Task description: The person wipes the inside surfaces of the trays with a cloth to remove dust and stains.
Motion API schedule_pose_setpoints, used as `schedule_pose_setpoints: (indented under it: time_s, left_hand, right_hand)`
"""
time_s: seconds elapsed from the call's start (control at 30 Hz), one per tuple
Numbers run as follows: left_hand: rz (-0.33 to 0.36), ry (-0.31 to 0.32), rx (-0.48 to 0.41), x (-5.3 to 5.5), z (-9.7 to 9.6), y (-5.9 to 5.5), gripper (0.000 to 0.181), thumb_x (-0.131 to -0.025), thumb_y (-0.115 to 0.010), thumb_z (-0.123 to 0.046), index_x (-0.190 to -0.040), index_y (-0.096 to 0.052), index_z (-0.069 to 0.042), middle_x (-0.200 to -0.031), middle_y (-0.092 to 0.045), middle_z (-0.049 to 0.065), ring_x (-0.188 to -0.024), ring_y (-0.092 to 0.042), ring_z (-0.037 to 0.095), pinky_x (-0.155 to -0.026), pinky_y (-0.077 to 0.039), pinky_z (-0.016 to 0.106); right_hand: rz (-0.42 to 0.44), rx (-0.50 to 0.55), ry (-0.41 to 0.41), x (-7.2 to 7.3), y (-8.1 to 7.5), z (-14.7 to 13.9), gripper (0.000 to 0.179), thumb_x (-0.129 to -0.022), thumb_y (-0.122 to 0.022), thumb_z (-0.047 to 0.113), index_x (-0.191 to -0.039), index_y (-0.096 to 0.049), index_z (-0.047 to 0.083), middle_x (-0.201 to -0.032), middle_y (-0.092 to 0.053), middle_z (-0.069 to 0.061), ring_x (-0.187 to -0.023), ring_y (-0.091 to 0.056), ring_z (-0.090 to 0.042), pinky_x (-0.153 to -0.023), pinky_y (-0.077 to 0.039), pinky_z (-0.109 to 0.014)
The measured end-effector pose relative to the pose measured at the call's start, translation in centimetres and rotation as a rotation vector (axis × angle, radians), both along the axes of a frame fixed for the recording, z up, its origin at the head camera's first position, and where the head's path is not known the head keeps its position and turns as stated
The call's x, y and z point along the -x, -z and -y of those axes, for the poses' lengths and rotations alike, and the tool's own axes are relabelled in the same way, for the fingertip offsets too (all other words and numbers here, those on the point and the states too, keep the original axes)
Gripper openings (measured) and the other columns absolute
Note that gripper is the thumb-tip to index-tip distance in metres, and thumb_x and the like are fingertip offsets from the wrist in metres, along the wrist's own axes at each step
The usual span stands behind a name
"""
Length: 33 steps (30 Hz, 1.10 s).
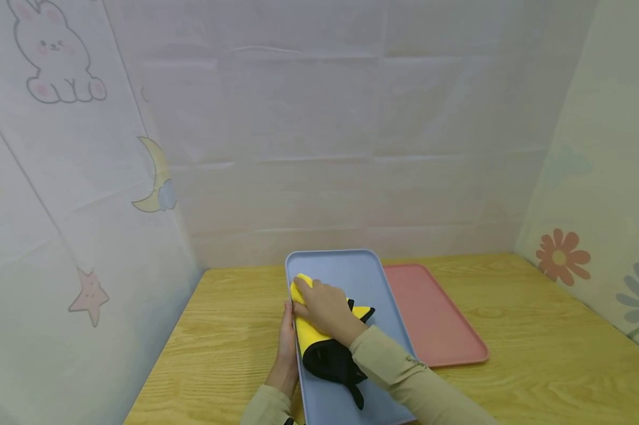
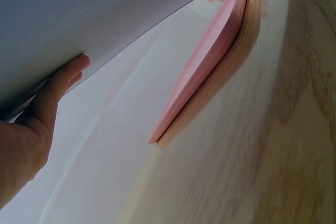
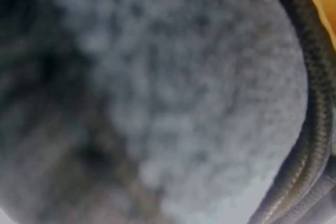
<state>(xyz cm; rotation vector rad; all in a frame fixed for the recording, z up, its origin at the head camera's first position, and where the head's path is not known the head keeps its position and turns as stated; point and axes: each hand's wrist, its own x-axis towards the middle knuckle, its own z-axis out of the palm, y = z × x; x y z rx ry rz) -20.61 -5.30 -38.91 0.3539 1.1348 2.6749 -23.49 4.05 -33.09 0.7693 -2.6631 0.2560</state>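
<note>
Apparently mid-wipe, the right hand (image 1: 327,308) clutches a cloth (image 1: 310,336) against the blue tray (image 1: 346,270); the left hand (image 1: 286,345) grips its nine-o'clock edge. Continuing probably calls for steady support.

At my four o'clock, a pink tray (image 1: 433,321) is resting on the table (image 1: 229,330); a printed rabbit (image 1: 56,62) is sitting at ten.

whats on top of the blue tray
On the blue tray is a yellow-and-black fabric item, held in the person's right grip. The tray surface under the fabric is covered, and the right sleeve hides another part of it.
</note>
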Motion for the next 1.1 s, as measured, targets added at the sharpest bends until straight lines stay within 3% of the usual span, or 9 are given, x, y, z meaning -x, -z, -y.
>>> schedule_pose_setpoints:
  time_s: [0.2,0.37,0.53,0.73,0.9,1.1]
  left_hand:
    - [0.006,0.103,-0.052,0.0,0.5,0.3,0.058,-0.089,-0.021,-0.061,-0.124,-0.044,-0.02,-0.111,-0.055,-0.004,-0.101,-0.051,0.009,-0.091,-0.036,0.024]
    - [-0.014,0.132,-0.094,0.1,0.8,0.5,0.06,-0.091,-0.021,-0.058,-0.133,-0.036,-0.018,-0.118,-0.053,-0.003,-0.107,-0.048,0.01,-0.094,-0.033,0.025]
    - [0.012,0.114,-0.082,0.0,0.8,0.4,0.063,-0.09,-0.021,-0.059,-0.138,-0.028,-0.018,-0.116,-0.052,-0.005,-0.107,-0.048,0.007,-0.092,-0.033,0.024]
    - [0.007,0.045,-0.066,-0.3,0.5,-0.1,0.056,-0.093,-0.018,-0.055,-0.132,-0.037,-0.02,-0.111,-0.052,-0.007,-0.101,-0.048,0.005,-0.089,-0.034,0.022]
    - [-0.017,0.016,-0.049,-0.1,0.3,0.2,0.041,-0.098,-0.017,-0.038,-0.116,-0.048,-0.019,-0.104,-0.055,-0.006,-0.095,-0.052,0.006,-0.083,-0.039,0.023]
    - [0.069,-0.039,0.019,0.2,0.2,0.8,0.025,-0.093,-0.024,-0.013,-0.106,-0.045,-0.011,-0.099,-0.056,-0.003,-0.09,-0.054,0.007,-0.08,-0.041,0.022]
  right_hand:
    - [0.044,-0.008,0.016,0.4,-0.3,-0.7,0.043,-0.085,-0.056,0.031,-0.123,-0.048,0.013,-0.082,-0.054,-0.01,-0.054,-0.042,-0.015,-0.041,-0.034,-0.026]
    - [0.057,-0.006,0.054,1.0,-0.2,-1.8,0.043,-0.085,-0.057,0.032,-0.123,-0.049,0.013,-0.084,-0.055,-0.011,-0.055,-0.042,-0.016,-0.043,-0.036,-0.027]
    - [0.081,-0.001,0.075,1.4,-0.1,-2.5,0.042,-0.085,-0.057,0.031,-0.122,-0.05,0.012,-0.085,-0.055,-0.011,-0.058,-0.044,-0.017,-0.046,-0.037,-0.029]
    - [0.061,0.003,0.062,1.5,-0.2,-2.7,0.041,-0.085,-0.057,0.03,-0.121,-0.05,0.012,-0.082,-0.053,-0.01,-0.057,-0.043,-0.017,-0.045,-0.036,-0.029]
    - [-0.018,-0.01,0.037,1.5,-0.2,-2.6,0.042,-0.084,-0.059,0.029,-0.12,-0.051,0.012,-0.081,-0.055,-0.011,-0.058,-0.045,-0.017,-0.045,-0.038,-0.03]
    - [-0.095,-0.028,0.027,1.4,0.0,-2.5,0.041,-0.082,-0.06,0.029,-0.118,-0.053,0.011,-0.078,-0.055,-0.011,-0.053,-0.044,-0.016,-0.041,-0.036,-0.028]
